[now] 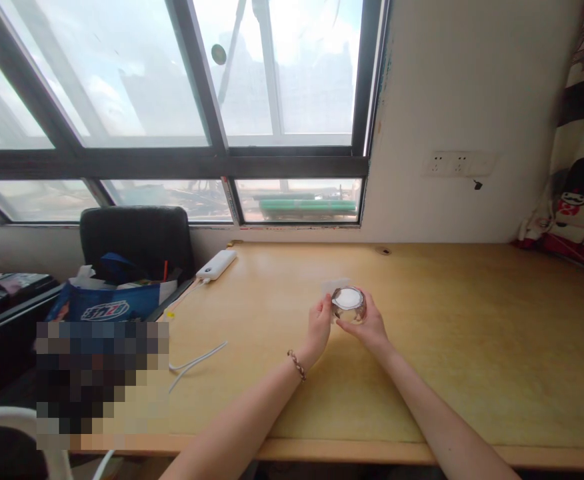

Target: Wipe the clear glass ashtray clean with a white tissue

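A small round glass bowl, faceted and shiny with a white-looking round top, is held just above the table. My right hand wraps its right side, the thumb under the near edge and the fingers behind. At the bowl's left side is my left hand, closed, with its thumb upright against or very near the glass. A thin, pale, see-through sheet sticks out beyond my left fingertips, apparently pinched there; its kind cannot be made out. The left fingers are partly hidden behind the thumb.
Both hands are over a wooden table. A white power bank with a cable lies at its left back edge, and a white cable nearer. Left of the table, a blue bag rests on a black chair.
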Demonstrator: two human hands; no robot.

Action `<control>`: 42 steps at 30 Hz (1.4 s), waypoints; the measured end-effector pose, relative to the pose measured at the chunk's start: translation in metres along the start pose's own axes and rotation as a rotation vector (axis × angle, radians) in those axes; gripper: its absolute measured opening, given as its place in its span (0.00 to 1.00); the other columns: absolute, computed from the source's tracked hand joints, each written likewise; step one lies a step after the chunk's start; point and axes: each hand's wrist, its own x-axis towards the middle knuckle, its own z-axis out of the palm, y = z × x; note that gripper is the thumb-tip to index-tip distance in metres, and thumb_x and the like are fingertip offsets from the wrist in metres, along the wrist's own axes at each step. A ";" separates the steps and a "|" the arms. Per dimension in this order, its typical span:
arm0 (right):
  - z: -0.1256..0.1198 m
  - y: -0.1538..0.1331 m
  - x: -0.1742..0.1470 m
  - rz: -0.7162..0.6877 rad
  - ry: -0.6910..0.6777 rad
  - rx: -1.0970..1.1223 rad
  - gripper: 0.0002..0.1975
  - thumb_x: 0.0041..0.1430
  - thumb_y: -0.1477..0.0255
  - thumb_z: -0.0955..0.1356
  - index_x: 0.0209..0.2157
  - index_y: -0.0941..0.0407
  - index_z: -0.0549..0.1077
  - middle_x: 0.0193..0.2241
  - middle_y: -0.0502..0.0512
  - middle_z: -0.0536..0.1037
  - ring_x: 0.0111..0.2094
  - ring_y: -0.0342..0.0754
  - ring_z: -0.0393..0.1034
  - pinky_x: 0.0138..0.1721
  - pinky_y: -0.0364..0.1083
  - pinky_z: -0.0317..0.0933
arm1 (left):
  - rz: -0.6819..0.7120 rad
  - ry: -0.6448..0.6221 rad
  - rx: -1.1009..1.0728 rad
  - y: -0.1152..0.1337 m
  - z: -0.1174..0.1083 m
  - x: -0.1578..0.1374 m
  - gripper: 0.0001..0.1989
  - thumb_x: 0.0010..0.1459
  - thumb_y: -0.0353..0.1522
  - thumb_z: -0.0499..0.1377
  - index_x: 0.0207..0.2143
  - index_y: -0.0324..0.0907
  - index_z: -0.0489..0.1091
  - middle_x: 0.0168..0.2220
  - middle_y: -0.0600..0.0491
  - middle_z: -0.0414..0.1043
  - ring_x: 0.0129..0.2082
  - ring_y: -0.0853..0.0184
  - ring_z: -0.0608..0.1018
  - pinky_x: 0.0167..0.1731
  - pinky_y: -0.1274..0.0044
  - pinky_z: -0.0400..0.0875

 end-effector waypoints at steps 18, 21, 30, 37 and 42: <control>-0.017 0.007 0.007 -0.127 0.375 -0.573 0.34 0.34 0.61 0.71 0.44 0.58 0.59 0.38 0.59 0.65 0.38 0.53 0.61 0.40 0.51 0.59 | 0.343 -0.177 0.414 0.007 0.020 -0.035 0.19 0.58 0.36 0.45 0.49 0.42 0.63 0.52 0.49 0.60 0.53 0.64 0.61 0.53 0.72 0.52; -0.014 0.007 0.006 -0.152 0.331 -0.573 0.34 0.34 0.61 0.71 0.45 0.57 0.59 0.38 0.59 0.65 0.38 0.53 0.62 0.40 0.52 0.60 | 0.302 -0.137 0.411 0.006 0.017 -0.030 0.18 0.58 0.37 0.45 0.44 0.40 0.67 0.45 0.48 0.67 0.46 0.64 0.68 0.48 0.73 0.59; -0.010 -0.003 -0.001 -0.352 0.028 -0.579 0.36 0.37 0.67 0.70 0.50 0.55 0.56 0.44 0.59 0.64 0.47 0.54 0.58 0.48 0.53 0.56 | 0.048 -0.016 0.238 0.005 -0.004 0.002 0.20 0.53 0.43 0.49 0.28 0.34 0.71 0.26 0.51 0.71 0.29 0.68 0.70 0.29 0.79 0.63; -0.008 -0.005 -0.005 -0.296 -0.169 -0.414 0.40 0.35 0.71 0.71 0.52 0.53 0.52 0.48 0.58 0.63 0.49 0.53 0.59 0.50 0.52 0.55 | -0.119 -0.102 0.121 0.004 -0.022 0.022 0.21 0.47 0.45 0.54 0.25 0.33 0.72 0.23 0.50 0.71 0.22 0.70 0.69 0.25 0.79 0.62; -0.007 -0.009 -0.005 -0.248 -0.191 -0.278 0.37 0.33 0.73 0.72 0.49 0.53 0.60 0.50 0.58 0.60 0.51 0.53 0.55 0.51 0.52 0.53 | -0.137 -0.129 0.086 0.000 -0.023 0.021 0.23 0.47 0.46 0.54 0.28 0.32 0.72 0.27 0.47 0.72 0.25 0.68 0.71 0.29 0.77 0.64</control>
